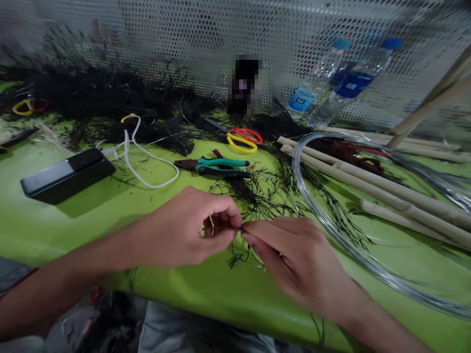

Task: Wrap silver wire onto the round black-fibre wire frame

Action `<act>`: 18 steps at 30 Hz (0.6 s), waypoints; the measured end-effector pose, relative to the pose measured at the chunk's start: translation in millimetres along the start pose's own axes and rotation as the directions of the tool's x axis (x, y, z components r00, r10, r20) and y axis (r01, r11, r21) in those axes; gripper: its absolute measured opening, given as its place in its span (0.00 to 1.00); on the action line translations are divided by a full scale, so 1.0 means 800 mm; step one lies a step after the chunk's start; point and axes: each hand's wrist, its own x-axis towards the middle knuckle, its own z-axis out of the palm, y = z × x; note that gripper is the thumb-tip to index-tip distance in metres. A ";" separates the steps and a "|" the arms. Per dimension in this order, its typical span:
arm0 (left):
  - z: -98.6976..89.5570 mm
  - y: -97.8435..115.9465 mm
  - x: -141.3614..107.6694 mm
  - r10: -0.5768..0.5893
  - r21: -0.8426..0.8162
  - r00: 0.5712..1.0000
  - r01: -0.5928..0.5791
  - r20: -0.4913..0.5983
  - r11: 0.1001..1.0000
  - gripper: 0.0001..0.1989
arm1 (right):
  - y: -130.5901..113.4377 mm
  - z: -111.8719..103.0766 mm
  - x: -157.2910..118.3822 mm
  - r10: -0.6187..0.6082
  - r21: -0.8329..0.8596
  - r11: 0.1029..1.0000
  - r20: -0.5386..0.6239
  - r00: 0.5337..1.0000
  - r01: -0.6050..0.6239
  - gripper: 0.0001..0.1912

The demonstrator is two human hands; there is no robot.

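My left hand and my right hand meet fingertip to fingertip over the near part of the green table. Both are closed in a pinch on a thin wire, which runs across the left palm. Small black branching strands hang just beneath the fingers; whether they are joined to the wire is hard to tell. Beyond the hands lie green-handled pliers and, behind those, scissors with red and yellow handles. More black branching strands are spread right behind my fingers.
A coil of silvery wire and wooden sticks lie on the right. On the left are a black power bank and its white cable. Two water bottles lean against the perforated metal panel.
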 end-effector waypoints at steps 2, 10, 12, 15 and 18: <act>0.007 -0.001 -0.002 0.125 0.198 0.987 -0.104 -0.097 0.975 0.05 | 0.001 0.001 0.002 0.028 0.051 0.998 0.030 0.999 -0.030 0.12; 0.031 -0.011 -0.012 0.396 0.636 0.899 -0.197 -0.186 0.746 0.07 | 0.003 0.003 0.007 0.082 0.174 0.981 0.027 0.996 -0.085 0.16; 0.030 -0.010 -0.013 0.388 0.625 0.903 -0.197 -0.185 0.755 0.08 | 0.003 0.004 0.008 0.085 0.165 0.983 0.014 0.996 -0.086 0.16; 0.019 -0.005 -0.010 0.208 0.402 0.967 -0.134 -0.148 0.906 0.06 | 0.004 0.004 0.009 0.052 0.141 0.988 0.060 0.997 -0.060 0.13; 0.004 -0.001 -0.002 -0.048 -0.090 0.997 0.054 0.058 0.995 0.03 | 0.006 0.003 0.008 0.001 0.111 0.994 0.131 0.991 -0.016 0.13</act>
